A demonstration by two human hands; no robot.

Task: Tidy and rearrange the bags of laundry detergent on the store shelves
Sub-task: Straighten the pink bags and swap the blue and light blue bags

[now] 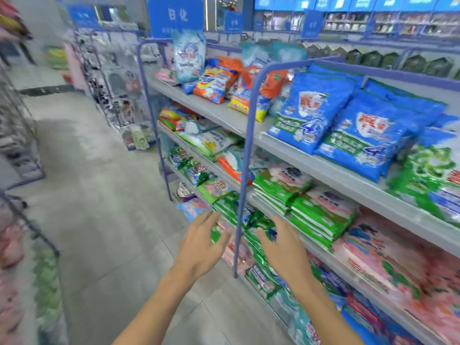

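Shelves of detergent bags run along the right. Blue bags lean on the upper shelf, green and white bags are stacked on the middle shelf, pink bags lie further right. My left hand and my right hand are stretched out, fingers straight, on either side of a green bag on a lower shelf. Neither hand grips anything. The frame is blurred, so I cannot tell whether the fingers touch the bags.
A blue metal upright of the shelf frame stands between my hands. Orange and light-blue bags sit at the shelf's far end. The grey tiled aisle floor opens to the left, with another rack on the left edge.
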